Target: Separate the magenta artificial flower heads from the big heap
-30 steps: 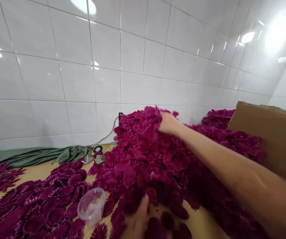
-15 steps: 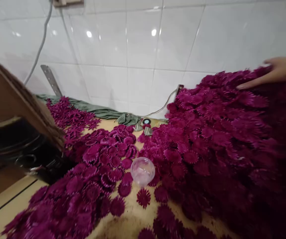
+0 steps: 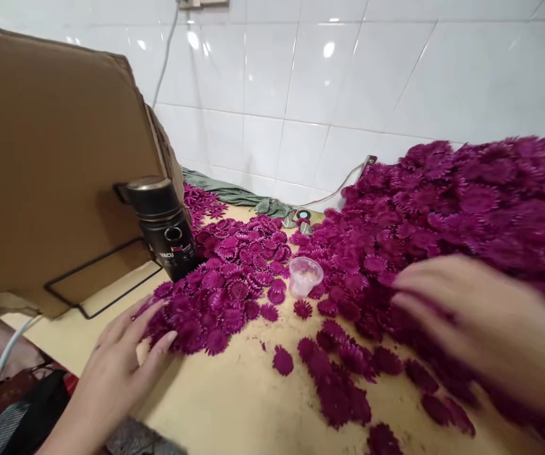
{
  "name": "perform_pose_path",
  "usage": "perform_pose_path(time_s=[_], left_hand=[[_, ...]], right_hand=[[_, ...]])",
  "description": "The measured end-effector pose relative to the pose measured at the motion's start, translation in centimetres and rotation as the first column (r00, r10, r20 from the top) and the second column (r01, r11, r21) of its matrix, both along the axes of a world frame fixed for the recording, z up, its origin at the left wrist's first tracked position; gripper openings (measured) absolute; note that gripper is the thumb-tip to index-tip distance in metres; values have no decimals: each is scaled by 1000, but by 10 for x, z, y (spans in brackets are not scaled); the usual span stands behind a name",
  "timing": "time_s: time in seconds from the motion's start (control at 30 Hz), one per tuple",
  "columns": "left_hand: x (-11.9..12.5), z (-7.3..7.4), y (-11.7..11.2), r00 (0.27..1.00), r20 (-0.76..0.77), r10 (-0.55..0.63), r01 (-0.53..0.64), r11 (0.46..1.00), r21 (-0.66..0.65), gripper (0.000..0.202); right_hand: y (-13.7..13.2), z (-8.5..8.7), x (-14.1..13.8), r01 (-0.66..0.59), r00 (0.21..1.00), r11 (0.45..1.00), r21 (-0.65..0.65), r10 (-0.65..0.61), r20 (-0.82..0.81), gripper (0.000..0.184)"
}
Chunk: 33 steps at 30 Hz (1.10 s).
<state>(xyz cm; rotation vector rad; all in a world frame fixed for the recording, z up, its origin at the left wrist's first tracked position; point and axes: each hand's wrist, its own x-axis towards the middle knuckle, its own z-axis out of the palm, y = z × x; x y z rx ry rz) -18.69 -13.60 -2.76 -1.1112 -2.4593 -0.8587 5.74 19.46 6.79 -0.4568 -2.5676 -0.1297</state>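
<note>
A big heap of magenta fabric flowers fills the right side of the tan table. A flatter spread of the same flowers lies at the middle left. My left hand rests flat at the near edge of that spread, fingers stretched out and touching its flowers. My right hand hovers over the foot of the big heap, blurred by motion, fingers extended and apart with nothing in them. A small clear plastic cup lies between the two piles.
A black flask stands at the left in front of a cardboard sheet. Green cloth and a cable run along the white tiled wall. Loose flowers dot the near table. Bags sit below the table's left corner.
The view has swung left and down, bringing the cardboard and flask into sight. My right hand came down off the top of the heap toward me. My left hand has come into view at the flat spread.
</note>
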Motion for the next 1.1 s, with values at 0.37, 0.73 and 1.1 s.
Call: perform_pose_path(time_s=[0.37,0.73,1.1], left_hand=[[1,-25,9,997,25,-69,72,989,-132,58],[1,-3,38,966,247,-80,75,997,30,28],[35,-7,42,958,54,-282,285,957,-62,20]], right_hand=[[-166,-52,-36,-135,978,859,-494,195,72,16],[-174,-62,-60,-86,993,809,-582,114,12,25],[-190,-77,-112,11,972,935,-355,73,222,30]])
